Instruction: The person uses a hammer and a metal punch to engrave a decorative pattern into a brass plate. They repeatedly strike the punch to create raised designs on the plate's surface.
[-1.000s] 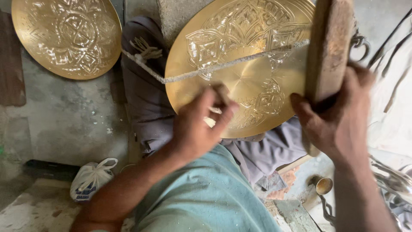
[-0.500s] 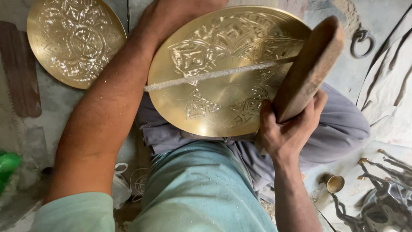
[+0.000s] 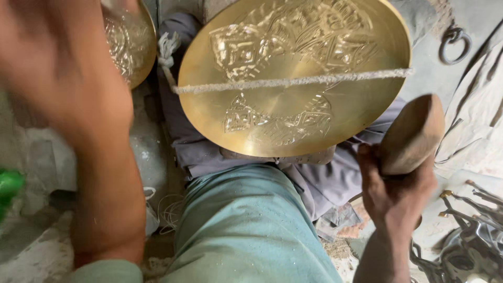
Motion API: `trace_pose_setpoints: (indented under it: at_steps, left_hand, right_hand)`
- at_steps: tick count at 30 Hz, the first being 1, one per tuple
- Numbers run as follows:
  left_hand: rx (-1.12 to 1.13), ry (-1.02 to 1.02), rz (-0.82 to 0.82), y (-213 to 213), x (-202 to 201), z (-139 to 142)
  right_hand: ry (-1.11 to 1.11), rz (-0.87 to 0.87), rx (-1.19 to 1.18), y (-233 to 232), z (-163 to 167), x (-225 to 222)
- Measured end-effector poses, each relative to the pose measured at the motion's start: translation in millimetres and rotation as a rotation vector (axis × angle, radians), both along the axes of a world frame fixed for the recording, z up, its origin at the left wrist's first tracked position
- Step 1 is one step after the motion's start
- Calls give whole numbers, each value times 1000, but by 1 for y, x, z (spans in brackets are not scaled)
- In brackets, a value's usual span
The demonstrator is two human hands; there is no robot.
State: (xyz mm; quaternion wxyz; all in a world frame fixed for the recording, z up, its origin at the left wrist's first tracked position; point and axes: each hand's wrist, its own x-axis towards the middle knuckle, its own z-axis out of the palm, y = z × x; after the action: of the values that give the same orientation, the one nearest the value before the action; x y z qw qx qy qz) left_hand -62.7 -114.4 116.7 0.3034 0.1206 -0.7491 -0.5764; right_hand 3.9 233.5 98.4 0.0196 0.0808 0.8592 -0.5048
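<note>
A: What's the biggest thing in view?

B: The round brass plate, embossed with ornament, resting tilted on the person's lap above the pale green trouser leg. 1 taut white cord crosses its face from the left rim to the right rim.

A: And the arms?

B: The left forearm fills the left side of the frame, raised close to the camera and blurred. The left hand itself is a smear at the top left corner, so I cannot tell whether it is clenched, loose or holding anything. It sits well left of the plate, in front of a second brass plate lying on the floor.

A: The right hand?

B: The right hand is clenched around the lower end of a wooden mallet. The mallet's rounded head points up and hangs just beside the plate's lower right rim, apart from the metal.

A: So where's the plate relative to both hands?

B: Between them, higher in the frame; neither hand touches it.

A: Smaller things?

B: Grey cloth under the plate, a heap of metal tools at lower right, 1 iron ring at upper right, something green at the left edge.
</note>
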Motion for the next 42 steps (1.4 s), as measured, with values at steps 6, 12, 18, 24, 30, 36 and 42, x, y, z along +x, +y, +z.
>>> trace_pose_setpoints:
  at_steps: [6,12,18,24,30,36,42]
  left_hand:
    - [137,-395,-373,79,105,-58]
    - [-18,-323,-367,127,114,-120]
    - [-143,-253,-346,134,114,-138]
    - [-142,-257,-345,134,114,-139]
    - [-135,-246,-351,135,112,-134]
    - [-75,-281,-368,133,111,-134]
    - [-116,-294,-370,131,109,-132]
  right_hand:
    - [-293,64,595,20,13,-6]
    - [54,429,736,24,41,-5]
    - [449,690,1424,25,15,-33]
    - [366,859,1434,21,32,-45]
    - [315,824,1049,-19,55,-56]
    - [343,839,1156,-51,71,-67]
    - [326,843,1082,-45,69,-71]
